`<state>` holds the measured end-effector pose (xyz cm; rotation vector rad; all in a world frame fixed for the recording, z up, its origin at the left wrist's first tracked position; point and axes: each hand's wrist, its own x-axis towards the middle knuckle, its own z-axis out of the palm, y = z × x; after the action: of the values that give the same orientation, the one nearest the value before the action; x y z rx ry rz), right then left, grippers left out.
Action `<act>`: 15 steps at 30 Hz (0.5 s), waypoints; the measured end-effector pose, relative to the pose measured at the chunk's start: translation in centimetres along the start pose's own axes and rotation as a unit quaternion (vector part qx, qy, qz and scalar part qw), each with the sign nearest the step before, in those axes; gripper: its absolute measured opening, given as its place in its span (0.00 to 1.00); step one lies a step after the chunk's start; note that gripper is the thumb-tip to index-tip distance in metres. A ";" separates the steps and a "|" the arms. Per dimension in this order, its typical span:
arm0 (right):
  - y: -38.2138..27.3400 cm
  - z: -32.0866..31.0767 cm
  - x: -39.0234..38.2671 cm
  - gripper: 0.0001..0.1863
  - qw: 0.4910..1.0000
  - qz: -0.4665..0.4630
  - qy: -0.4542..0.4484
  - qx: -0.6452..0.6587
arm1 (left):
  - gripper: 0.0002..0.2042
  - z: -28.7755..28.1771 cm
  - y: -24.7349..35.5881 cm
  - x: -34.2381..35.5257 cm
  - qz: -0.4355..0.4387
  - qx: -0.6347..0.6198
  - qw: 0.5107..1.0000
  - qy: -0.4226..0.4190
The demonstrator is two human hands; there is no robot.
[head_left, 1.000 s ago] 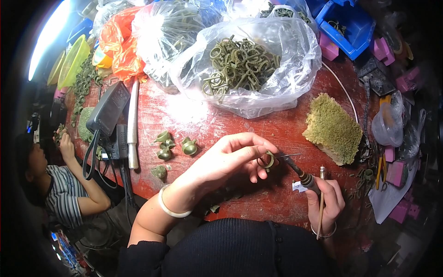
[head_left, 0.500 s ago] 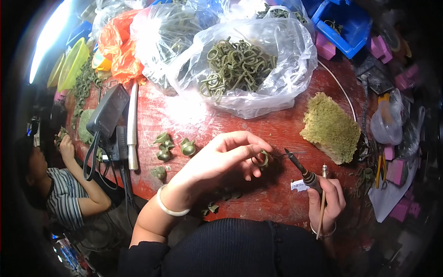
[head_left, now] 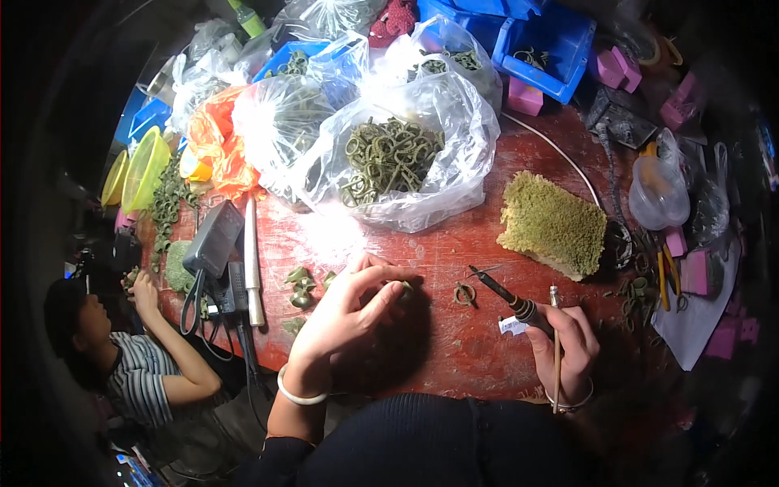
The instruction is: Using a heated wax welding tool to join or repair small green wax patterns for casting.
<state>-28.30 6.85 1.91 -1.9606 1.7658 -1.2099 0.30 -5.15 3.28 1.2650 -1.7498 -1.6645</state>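
Observation:
My left hand (head_left: 349,312) is curled over the red tabletop, its fingertips on a small green piece (head_left: 406,289), partly hidden by them. Beside it lie several green cup-like pieces (head_left: 301,299). A single green ring (head_left: 464,294) rests on the table between my hands. My right hand (head_left: 566,347) grips a dark pen-like tool (head_left: 511,294), its thin tip angled leftward over that ring, along with a thin wooden stick (head_left: 557,367). A small white label (head_left: 512,325) is next to the tool.
A plastic bag of green rings (head_left: 389,158), orange bag (head_left: 221,130), yellow-green sponge (head_left: 552,225), metal rod (head_left: 252,268) and black power box (head_left: 213,239) surround the work spot. Blue bins (head_left: 544,45) stand behind. At left, a co-worker in a striped shirt (head_left: 146,377) holds small pieces.
My left hand has drawn away from the tool toward the left, and a green ring now lies on the table where none was. The view has shifted, showing more of the back.

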 end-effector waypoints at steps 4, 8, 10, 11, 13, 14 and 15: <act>-0.2 -0.2 -0.2 0.17 1.000 -0.018 -0.001 0.004 | 0.10 1.0 -0.4 -0.8 0.029 0.052 0.996 0.060; -0.2 -0.1 -0.5 0.17 1.000 -0.009 -0.010 0.005 | 0.12 1.2 -0.8 -1.7 0.023 0.113 0.986 0.123; -0.4 0.1 -0.4 0.17 1.000 -0.011 -0.009 0.001 | 0.12 1.4 -0.7 -2.2 0.014 0.114 0.982 0.151; -0.4 0.1 -0.4 0.17 1.000 -0.012 -0.012 0.004 | 0.13 1.4 -0.7 -2.5 0.052 0.147 0.974 0.165; -0.3 0.2 -0.3 0.17 1.000 -0.019 -0.012 -0.001 | 0.16 1.5 -0.5 -3.2 0.086 0.179 0.963 0.181; -0.4 0.2 -0.3 0.17 1.000 -0.020 -0.015 0.001 | 0.19 1.6 -0.3 -3.6 0.087 0.189 0.959 0.191; -0.4 0.2 -0.3 0.17 1.000 -0.020 -0.015 -0.006 | 0.22 1.6 -0.3 -3.8 0.089 0.200 0.955 0.201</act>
<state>-27.88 7.12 1.95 -2.0202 1.7304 -1.1778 1.04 -1.11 3.71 1.4417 -1.9199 -0.8975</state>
